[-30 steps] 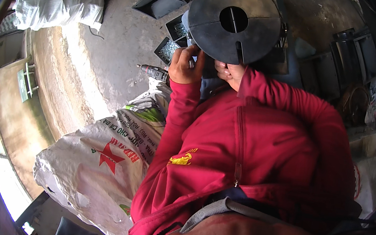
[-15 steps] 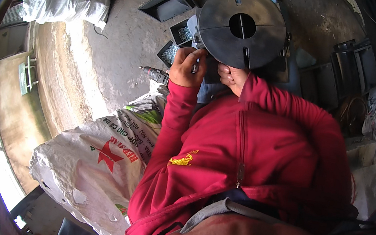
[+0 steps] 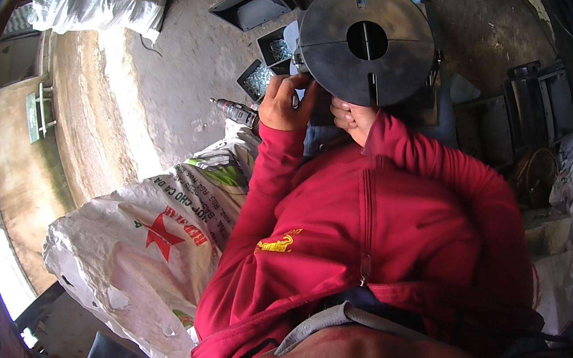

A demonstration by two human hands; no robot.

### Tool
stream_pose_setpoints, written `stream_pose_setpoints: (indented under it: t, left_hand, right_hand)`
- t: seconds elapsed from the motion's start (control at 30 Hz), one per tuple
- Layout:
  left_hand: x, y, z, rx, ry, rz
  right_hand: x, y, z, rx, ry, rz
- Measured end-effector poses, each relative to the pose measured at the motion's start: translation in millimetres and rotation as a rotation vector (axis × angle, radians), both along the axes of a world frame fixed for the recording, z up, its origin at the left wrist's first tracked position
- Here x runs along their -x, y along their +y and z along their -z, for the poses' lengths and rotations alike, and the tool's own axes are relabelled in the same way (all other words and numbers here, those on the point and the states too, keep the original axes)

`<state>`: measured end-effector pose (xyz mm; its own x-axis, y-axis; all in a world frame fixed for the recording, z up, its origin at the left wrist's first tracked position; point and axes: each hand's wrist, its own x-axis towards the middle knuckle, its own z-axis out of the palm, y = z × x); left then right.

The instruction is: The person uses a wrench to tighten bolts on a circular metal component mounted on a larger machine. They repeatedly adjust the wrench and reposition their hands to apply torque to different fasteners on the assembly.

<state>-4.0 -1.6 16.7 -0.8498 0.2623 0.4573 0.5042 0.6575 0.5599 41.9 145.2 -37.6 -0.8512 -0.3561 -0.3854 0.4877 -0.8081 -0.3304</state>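
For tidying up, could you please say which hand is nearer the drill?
Left: in view, the left hand is just right of the drill; the right hand is farther right, by the disc.

Daylight from left; floor strip (image 3: 122, 97) blown out to white. Right side dim, dark parts (image 3: 525, 95) merging into shadow. Soft sheen on black disc (image 3: 399, 56). Fisheye bowing, black vignette, bluish flare along left rim. Shadow beneath disc; fine detail there perhaps lost.

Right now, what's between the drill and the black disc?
In the head view, the left hand lies between the drill and the black disc.
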Motion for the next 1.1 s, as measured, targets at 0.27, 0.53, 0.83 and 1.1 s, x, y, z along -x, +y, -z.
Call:
stream_pose_setpoints:
  t: [0.27,0.53,0.83,1.1]
  left_hand:
    - [2,1,-8,-0.052,0.045,0.029]
    - [7,-1,-4,-0.033,0.106,0.076]
    - [9,-6,-6,0.069,0.085,0.139]
    - [9,-8,-2,0.053,0.039,0.098]
  right_hand:
    - [1,1,4,0.001,-0.014,-0.007]
    - [6,1,-6,-0.029,-0.109,-0.014]
    - [8,2,-6,0.004,-0.116,-0.016]
    - [9,4,-6,-0.01,-0.105,-0.044]
